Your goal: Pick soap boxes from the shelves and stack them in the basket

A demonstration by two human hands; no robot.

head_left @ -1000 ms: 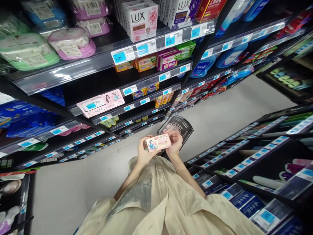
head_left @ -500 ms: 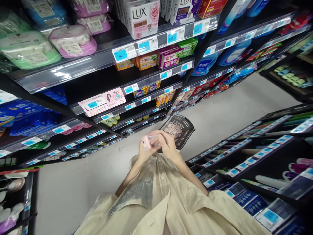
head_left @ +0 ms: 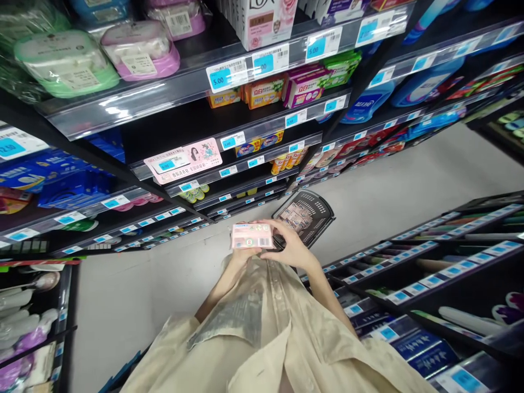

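A pink soap packet [head_left: 250, 238] with a barcode and printed labels faces up in front of my body. My left hand [head_left: 244, 255] grips it from below, its fingers mostly hidden by the packet. My right hand [head_left: 291, 244] holds the right end, with the thumb low and the fingers curved over the top edge. Just beyond my hands, a black shopping basket [head_left: 321, 210] on the floor holds several similar pink packets [head_left: 295, 215].
Shelves on the left carry boxed LUX soap [head_left: 268, 24], soap in purple wrappers [head_left: 305, 87] and a pink price sign [head_left: 188, 159]. Another shelf rack [head_left: 458, 262] lines my right side. Grey floor [head_left: 388, 188] runs between them.
The packet has turned so its broad labelled face shows, where before my fingers covered it. My right hand has opened wider around its end. The whole view has shifted slightly.
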